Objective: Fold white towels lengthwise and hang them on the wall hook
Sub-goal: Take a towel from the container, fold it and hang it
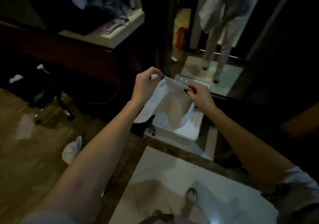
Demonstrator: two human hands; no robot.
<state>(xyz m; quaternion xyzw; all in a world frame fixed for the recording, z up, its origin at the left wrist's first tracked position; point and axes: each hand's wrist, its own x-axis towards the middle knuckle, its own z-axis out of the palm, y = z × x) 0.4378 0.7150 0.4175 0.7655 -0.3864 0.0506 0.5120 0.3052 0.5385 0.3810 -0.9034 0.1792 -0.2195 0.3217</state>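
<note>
Pinching the top edge of the white towel (172, 103) with left hand (146, 84) and right hand (198, 95), slightly apart, up in the air over the white bin (179, 136). Best to keep that edge taut, match corner to corner, let the length hang straight.

Towel (172, 103) hangs above bin (174, 135), mirror (224, 33) behind.

The room is dim, with a brown wooden floor (25, 154), pale shiny tiles (164, 168), a dark desk (77, 58), a black chair on wheels (46, 92) and a tall mirror (241, 25) straight ahead.
</note>
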